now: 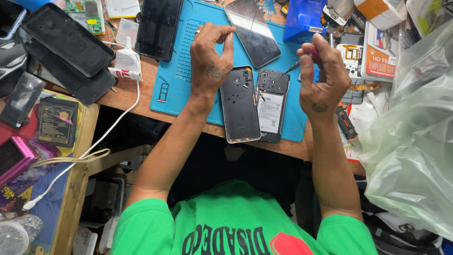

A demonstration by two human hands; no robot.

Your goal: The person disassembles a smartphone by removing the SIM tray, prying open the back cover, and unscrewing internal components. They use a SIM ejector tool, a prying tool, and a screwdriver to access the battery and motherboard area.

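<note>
On the blue mat (179, 89), the right hand (323, 78) grips a screwdriver (302, 60) over an opened phone (271, 106); the left hand (212, 56) pinches something too small to tell.

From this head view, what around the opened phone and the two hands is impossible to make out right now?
- Left hand: its pinched fingertips hide whatever tiny part they may hold.
- Red-handled tool: the right hand wraps its grip; only the thin metal tip shows.
- Opened black phone body: screws too small to count.
- Grey phone back cover: upper edge covered by the left hand.
- Clear plastic bag: cut off by the right edge, contents blurred.
</note>
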